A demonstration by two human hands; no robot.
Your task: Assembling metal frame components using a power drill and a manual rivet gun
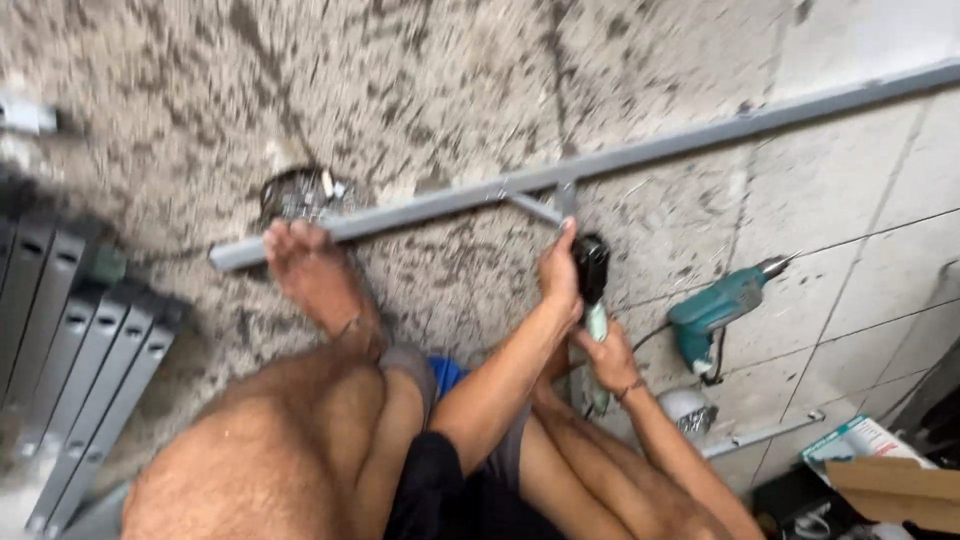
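Note:
I squat over a long grey metal bar point(700, 135) that lies across the rough floor, with my bare foot point(315, 270) pressing on its left end. Both hands grip an angle grinder point(592, 270) with a black head and a pale green body. My left hand point(558, 278) wraps the head, close to a short cross piece point(566, 195) joined to the bar. My right hand point(612, 358) grips the green body lower down. The disc is hidden behind my left hand.
A teal power drill point(722, 308) lies on the tiles to the right, its cord trailing. Grey metal profiles point(85, 350) are stacked at the left. A floor drain point(300, 195) sits by my foot. A cardboard box point(890, 490) and a short metal bar point(765, 435) are at the lower right.

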